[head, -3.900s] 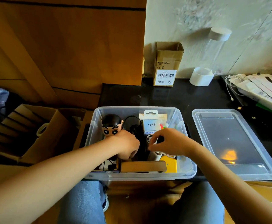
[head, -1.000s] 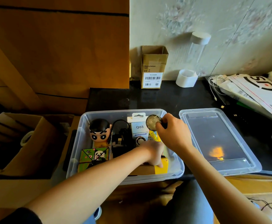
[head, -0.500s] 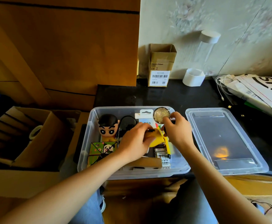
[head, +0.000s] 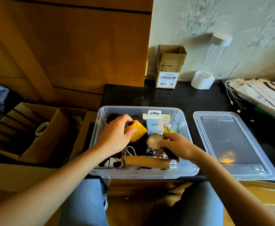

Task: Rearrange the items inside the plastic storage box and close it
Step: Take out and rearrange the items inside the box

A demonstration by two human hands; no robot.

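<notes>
open cardboard carton (head: 35, 128) on the far left holds a roll of tape; not part of the work. the clear plastic storage box (head: 143, 174) sits at the near edge of the dark counter (head: 174, 98), open and crowded. left hand (head: 115, 137) is inside it, fingers curled round a yellow object (head: 137, 130), raised above the contents at the back left. a white q88 carton (head: 154, 123) stands upright against the rear wall. a wooden block (head: 147, 161) lies along the front wall. right hand (head: 177, 146) is closed on a round dark-handled brush (head: 153, 141), bristle face up, over the middle right of the box. the lid (head: 231, 144) lies flat on the counter just beside the box on its right, not fitted. judgement: rearranging is under way, with two items in hand and not yet set down; both need placing low enough to clear the rim, then the lid must go on. closing not yet begun.
</notes>
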